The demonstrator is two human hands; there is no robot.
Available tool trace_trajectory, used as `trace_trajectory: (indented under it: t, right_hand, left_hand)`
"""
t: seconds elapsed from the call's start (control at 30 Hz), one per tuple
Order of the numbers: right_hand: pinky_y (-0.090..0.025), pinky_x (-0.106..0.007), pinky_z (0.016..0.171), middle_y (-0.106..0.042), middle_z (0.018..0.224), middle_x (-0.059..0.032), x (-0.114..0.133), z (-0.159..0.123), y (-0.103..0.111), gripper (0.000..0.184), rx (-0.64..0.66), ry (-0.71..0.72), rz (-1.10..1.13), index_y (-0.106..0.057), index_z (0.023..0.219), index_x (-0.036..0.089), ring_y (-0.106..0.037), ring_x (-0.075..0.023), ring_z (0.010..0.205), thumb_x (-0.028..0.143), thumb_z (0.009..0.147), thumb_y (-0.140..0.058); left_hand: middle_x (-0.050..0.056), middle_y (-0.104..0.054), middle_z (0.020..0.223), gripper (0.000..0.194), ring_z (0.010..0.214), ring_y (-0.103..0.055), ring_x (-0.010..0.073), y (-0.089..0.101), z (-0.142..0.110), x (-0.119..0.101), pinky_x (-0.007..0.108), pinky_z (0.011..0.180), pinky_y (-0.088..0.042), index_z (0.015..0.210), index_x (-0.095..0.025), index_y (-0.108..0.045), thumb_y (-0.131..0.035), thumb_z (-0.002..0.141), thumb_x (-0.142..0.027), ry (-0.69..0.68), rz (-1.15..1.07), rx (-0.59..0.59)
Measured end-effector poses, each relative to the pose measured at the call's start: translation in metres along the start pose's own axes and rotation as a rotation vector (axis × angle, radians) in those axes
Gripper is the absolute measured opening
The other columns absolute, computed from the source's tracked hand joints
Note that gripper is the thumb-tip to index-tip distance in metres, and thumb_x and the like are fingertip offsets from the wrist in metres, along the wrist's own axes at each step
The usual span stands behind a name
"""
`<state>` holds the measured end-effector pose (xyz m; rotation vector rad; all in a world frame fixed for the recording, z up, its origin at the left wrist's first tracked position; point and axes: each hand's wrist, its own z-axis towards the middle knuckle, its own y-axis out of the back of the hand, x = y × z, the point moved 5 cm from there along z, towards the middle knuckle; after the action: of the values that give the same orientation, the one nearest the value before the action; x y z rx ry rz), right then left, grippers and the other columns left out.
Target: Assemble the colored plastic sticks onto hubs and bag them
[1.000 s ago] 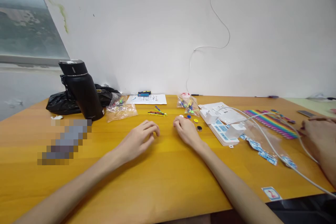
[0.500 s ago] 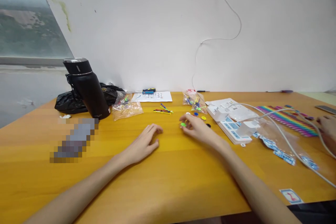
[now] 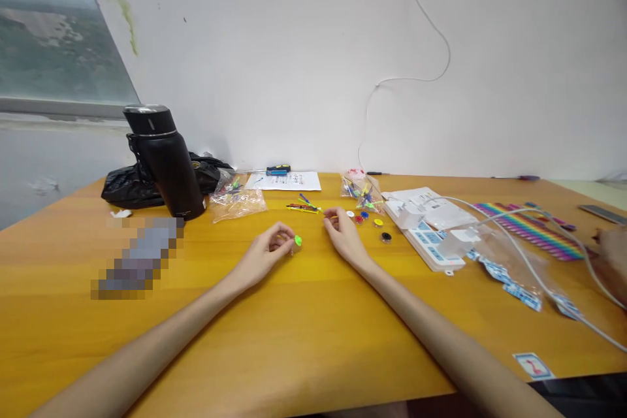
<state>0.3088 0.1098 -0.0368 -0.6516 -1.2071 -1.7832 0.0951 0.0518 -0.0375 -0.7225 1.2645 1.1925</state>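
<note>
My left hand [image 3: 264, 253] is closed, with a small bright green disc-shaped plastic piece [image 3: 298, 241] between thumb and fingers, just above the table. My right hand [image 3: 343, 235] is to its right, fingers curved and a little apart, the fingertips at the near end of a small pile of thin coloured plastic sticks [image 3: 304, 208]. Whether the fingertips touch a stick is not clear. Beside my right hand lie several round pieces: a white one [image 3: 350, 214], a red one [image 3: 359, 219], a blue one [image 3: 364, 215], a yellow one [image 3: 378, 223] and a black one [image 3: 386, 237].
A black flask [image 3: 169, 166] and a blurred flat object [image 3: 142, 258] are at left. Clear bags [image 3: 238, 204] of parts, a paper sheet [image 3: 298, 180] and a screwdriver [image 3: 278, 170] lie behind. At right are a power strip [image 3: 431, 245], cables and another person's hand [image 3: 612, 248].
The green piece has passed from my right hand to my left hand. My right hand has moved left to the sticks, uncovering the round pieces.
</note>
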Motion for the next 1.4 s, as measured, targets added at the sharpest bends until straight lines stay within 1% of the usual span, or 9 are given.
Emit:
trace_trajectory:
  t: [0.1,0.27,0.47,0.6,0.77,0.83,1.03,1.2,1.4]
  right_hand:
    - [-0.048,-0.036,0.08,-0.061,0.091,-0.0058,-0.019,0.024,-0.006,0.018,-0.068,-0.05,-0.072,-0.054,0.101,0.018,-0.058,-0.02,0.079,0.03,0.087,-0.055]
    - [-0.047,-0.037,0.08,-0.059,0.076,-0.0029,-0.027,0.045,-0.014,0.012,-0.109,-0.062,-0.066,-0.051,0.075,0.021,-0.057,-0.0206,0.075,0.026,0.078,-0.061]
    - [-0.053,-0.034,0.081,-0.067,0.088,-0.0061,-0.015,0.034,-0.006,0.018,-0.136,-0.03,0.091,-0.049,0.088,0.022,-0.066,-0.0203,0.083,0.038,0.09,-0.055]
    - [-0.053,-0.033,0.083,-0.066,0.089,-0.0052,0.014,0.017,-0.019,0.024,-0.007,0.093,0.292,-0.056,0.086,0.02,-0.065,-0.0195,0.084,0.042,0.087,-0.066]
    - [-0.051,-0.029,0.076,-0.064,0.084,-0.0021,0.047,-0.01,-0.051,0.022,0.373,0.118,0.453,-0.062,0.085,0.018,-0.06,-0.0158,0.076,0.038,0.082,-0.073]
    - [-0.049,-0.028,0.074,-0.063,0.084,-0.0015,0.053,-0.017,-0.058,0.024,0.472,0.105,0.474,-0.062,0.085,0.018,-0.058,-0.0143,0.074,0.039,0.081,-0.074]
    - [-0.045,-0.025,0.064,-0.058,0.074,0.0021,0.049,-0.018,-0.065,0.033,0.554,0.006,0.477,-0.061,0.083,0.017,-0.052,-0.011,0.064,0.044,0.075,-0.079]
    - [-0.046,-0.024,0.067,-0.061,0.079,0.0017,0.049,-0.02,-0.069,0.034,0.626,0.038,0.457,-0.061,0.096,0.019,-0.056,-0.0117,0.069,0.042,0.077,-0.078]
    - [-0.046,-0.026,0.065,-0.065,0.072,-0.0002,0.048,-0.02,-0.07,0.038,0.627,0.011,0.433,-0.065,0.09,0.018,-0.059,-0.0141,0.065,0.054,0.081,-0.073]
  left_hand:
    - [0.005,-0.07,0.091,0.036,0.087,-0.071,0.0204,0.003,0.003,0.007,0.037,0.086,-0.056,0.106,-0.019,-0.058,-0.069,0.088,-0.048,0.074,-0.206,-0.067]
    - [0.004,-0.07,0.095,0.042,0.091,-0.076,0.0242,0.011,0.006,0.013,0.043,0.098,-0.055,0.102,-0.018,-0.061,-0.079,0.077,-0.046,0.197,-0.406,-0.175]
    - [0.002,-0.071,0.099,0.031,0.099,-0.075,0.0231,0.019,0.005,0.01,0.044,0.111,-0.048,0.096,-0.019,-0.065,-0.081,0.076,-0.035,0.229,-0.52,-0.234]
    - [0.002,-0.072,0.102,0.023,0.105,-0.073,0.0227,0.021,0.005,0.01,0.042,0.114,-0.045,0.092,-0.018,-0.067,-0.08,0.077,-0.031,0.213,-0.556,-0.237]
    - [0.005,-0.074,0.106,0.019,0.111,-0.07,0.0222,0.023,0.006,0.014,0.04,0.117,-0.042,0.096,-0.018,-0.068,-0.074,0.082,-0.03,0.203,-0.605,-0.22]
    - [0.005,-0.074,0.107,0.019,0.111,-0.07,0.0211,0.023,0.006,0.016,0.04,0.116,-0.043,0.098,-0.018,-0.068,-0.072,0.084,-0.03,0.202,-0.614,-0.228]
    - [0.005,-0.073,0.107,0.024,0.107,-0.069,0.0188,0.021,0.007,0.015,0.037,0.111,-0.046,0.101,-0.018,-0.067,-0.074,0.084,-0.034,0.19,-0.565,-0.217]
    - [0.006,-0.071,0.112,0.034,0.109,-0.067,0.0231,0.022,0.005,0.011,0.038,0.103,-0.049,0.104,-0.019,-0.068,-0.077,0.08,-0.041,0.177,-0.395,-0.26]
    - [0.007,-0.074,0.109,0.043,0.109,-0.067,0.0276,0.023,0.004,0.004,0.038,0.1,-0.05,0.104,-0.018,-0.072,-0.08,0.075,-0.048,0.12,-0.176,-0.264]
